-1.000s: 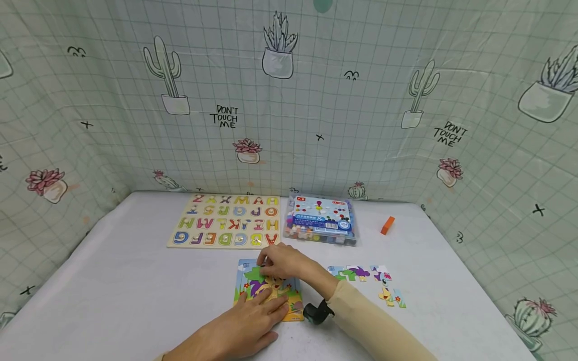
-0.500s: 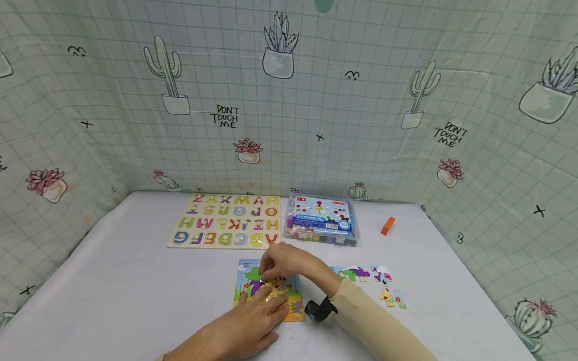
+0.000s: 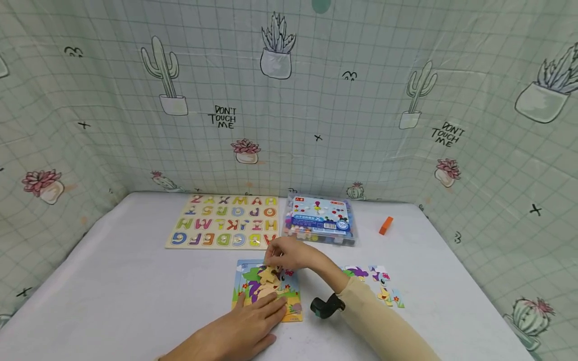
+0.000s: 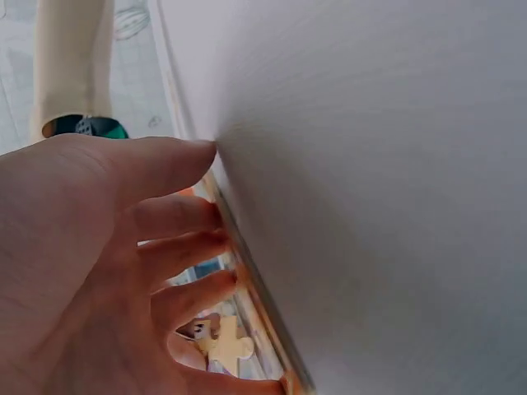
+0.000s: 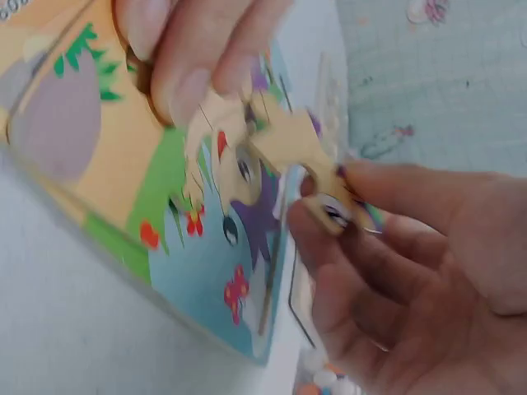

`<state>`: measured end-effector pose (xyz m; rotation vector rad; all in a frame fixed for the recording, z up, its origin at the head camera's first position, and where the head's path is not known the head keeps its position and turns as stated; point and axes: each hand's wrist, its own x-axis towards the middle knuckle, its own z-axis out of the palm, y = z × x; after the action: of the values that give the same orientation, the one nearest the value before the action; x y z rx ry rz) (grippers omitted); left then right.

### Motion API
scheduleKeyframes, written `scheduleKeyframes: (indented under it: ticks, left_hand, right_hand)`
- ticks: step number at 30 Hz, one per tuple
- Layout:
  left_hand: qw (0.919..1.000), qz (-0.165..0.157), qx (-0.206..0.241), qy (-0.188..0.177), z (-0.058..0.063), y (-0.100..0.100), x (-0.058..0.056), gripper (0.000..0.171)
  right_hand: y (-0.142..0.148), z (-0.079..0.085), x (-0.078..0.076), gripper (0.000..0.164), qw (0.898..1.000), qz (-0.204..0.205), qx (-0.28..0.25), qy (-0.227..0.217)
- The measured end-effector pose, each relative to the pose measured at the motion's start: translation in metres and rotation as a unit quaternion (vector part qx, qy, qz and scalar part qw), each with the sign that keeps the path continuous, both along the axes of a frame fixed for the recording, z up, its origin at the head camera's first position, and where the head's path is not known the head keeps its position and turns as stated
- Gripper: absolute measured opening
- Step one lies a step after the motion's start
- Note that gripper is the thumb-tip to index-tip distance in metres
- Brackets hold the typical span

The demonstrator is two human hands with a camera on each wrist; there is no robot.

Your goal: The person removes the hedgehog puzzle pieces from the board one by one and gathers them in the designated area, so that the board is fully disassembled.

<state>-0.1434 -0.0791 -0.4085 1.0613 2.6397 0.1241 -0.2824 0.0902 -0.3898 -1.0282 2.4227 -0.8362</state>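
Observation:
A small cartoon jigsaw board lies near the table's front, with a green, purple and yellow picture. My left hand rests on its lower part, fingers spread over the surface. Above the board's upper half, my right hand pinches a yellow jigsaw piece between thumb and fingers. That piece has a printed eye and knobbed edges, and it is tilted over the picture in the right wrist view. From the left wrist camera the same piece shows between my left fingers. The board's bottom is partly hidden by my left hand.
Several loose jigsaw pieces lie right of the board, some hidden behind my right forearm. Further back are a wooden alphabet board, a clear plastic box of colourful parts and an orange block. A patterned curtain stands behind.
My right hand has lifted slightly and shifted right, bringing the yellow piece up into sight above the board. My left hand stays in place on the board.

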Motion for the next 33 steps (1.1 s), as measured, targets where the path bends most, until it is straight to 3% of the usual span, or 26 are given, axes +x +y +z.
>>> scheduleKeyframes:
  ticks: [5,11,15,25,33]
  left_hand:
    - [0.9999,0.007,-0.012,-0.002,0.004,0.000,-0.001,0.053]
    - [0.9997,0.025,-0.006,-0.006,0.007,0.004,-0.001,0.050]
    - [0.9997,0.023,0.008,-0.001,0.007,0.004,-0.002,0.051]
    - [0.9997,0.006,0.019,0.011,0.008,0.004,0.000,0.052]
    - [0.9997,0.005,0.023,0.005,0.009,0.004,0.000,0.050]
  right_hand:
    - [0.020,0.005,-0.002,0.018,0.999,-0.025,-0.040,0.019]
    - [0.076,0.021,0.009,0.023,0.998,-0.053,-0.031,0.001]
    - [0.116,0.024,0.019,0.022,0.997,-0.074,-0.012,-0.014]
    - [0.189,0.002,0.040,0.016,0.997,-0.047,-0.013,-0.052]
    - [0.200,-0.012,0.046,0.012,0.998,-0.055,-0.021,-0.001]
